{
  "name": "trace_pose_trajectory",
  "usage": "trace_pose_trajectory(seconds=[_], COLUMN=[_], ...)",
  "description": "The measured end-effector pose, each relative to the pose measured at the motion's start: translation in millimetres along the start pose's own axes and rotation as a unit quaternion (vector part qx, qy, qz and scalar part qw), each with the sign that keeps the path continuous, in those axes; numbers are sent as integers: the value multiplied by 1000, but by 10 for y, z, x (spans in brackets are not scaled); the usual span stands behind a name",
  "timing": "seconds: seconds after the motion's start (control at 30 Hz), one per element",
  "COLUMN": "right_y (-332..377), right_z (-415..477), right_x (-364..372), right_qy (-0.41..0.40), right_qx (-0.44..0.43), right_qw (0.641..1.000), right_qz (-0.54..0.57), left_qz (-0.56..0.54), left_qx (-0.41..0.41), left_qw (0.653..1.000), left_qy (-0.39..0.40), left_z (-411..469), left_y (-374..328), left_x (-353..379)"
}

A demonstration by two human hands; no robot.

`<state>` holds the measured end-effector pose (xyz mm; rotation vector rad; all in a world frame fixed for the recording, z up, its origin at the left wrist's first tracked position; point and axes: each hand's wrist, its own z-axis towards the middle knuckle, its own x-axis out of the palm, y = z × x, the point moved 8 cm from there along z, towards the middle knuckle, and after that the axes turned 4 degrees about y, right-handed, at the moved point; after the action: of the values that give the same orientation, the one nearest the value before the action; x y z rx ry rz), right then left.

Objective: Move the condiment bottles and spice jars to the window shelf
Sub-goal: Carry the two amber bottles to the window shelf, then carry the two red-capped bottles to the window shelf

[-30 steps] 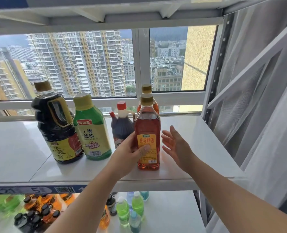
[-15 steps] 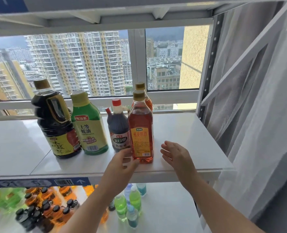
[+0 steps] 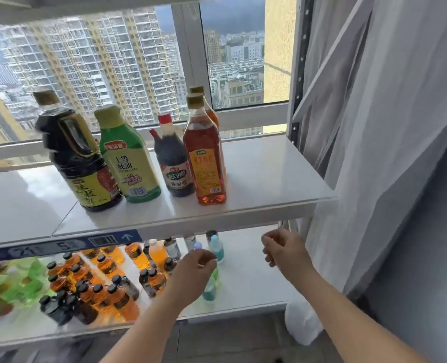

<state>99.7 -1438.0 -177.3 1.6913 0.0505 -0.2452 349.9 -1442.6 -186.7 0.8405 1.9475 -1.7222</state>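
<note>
On the white window shelf point(image 3: 264, 179) stand a dark soy sauce jug point(image 3: 75, 155), a green oyster sauce bottle point(image 3: 128, 161), a small dark vinegar bottle point(image 3: 174, 163) and an amber cooking wine bottle point(image 3: 206, 158), with a second amber bottle point(image 3: 209, 106) behind it. My left hand point(image 3: 193, 271) hangs below the shelf edge, over small green and blue bottles point(image 3: 217, 248), fingers loosely curled and holding nothing. My right hand point(image 3: 282, 250) is beside it to the right, also loosely curled and holding nothing.
The lower shelf point(image 3: 254, 284) carries several small amber bottles with black caps point(image 3: 99, 292) and green bottles point(image 3: 15, 281) at the left. A grey curtain point(image 3: 387, 127) hangs at the right, and a shelf post point(image 3: 295, 87) stands by the window.
Both hands have left the amber cooking wine bottle and dropped from the window shelf to the lower shelf level. The view has tilted downward.
</note>
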Motion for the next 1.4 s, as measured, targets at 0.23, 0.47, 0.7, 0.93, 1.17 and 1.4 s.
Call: trace_pose_trajectory(seconds=[0.23, 0.47, 0.7, 0.93, 1.17, 1.4], right_y=[-930, -1073, -1120, -1349, -1545, -1800], right_z=[-840, -1880, -3181, -4474, -6147, -7963], right_x=[-114, -244, -390, -597, -856, -960], right_qy=[-10, -137, -259, -350, -422, -480], right_qx=[138, 179, 202, 231, 251, 267], right_qw=[984, 961, 933, 901, 865, 832], right_qz=[-113, -161, -149, -108, -103, -73], left_qz=[11, 19, 40, 64, 95, 105], left_qx=[33, 73, 131, 196, 282, 325], left_qw=[991, 979, 950, 909, 865, 812], left_qy=[128, 188, 280, 363, 403, 474], left_z=[-164, -658, -1525, -2456, -3793, -5484], left_y=[213, 216, -23, -252, -720, -846], left_x=[697, 828, 1144, 1588, 2019, 2611])
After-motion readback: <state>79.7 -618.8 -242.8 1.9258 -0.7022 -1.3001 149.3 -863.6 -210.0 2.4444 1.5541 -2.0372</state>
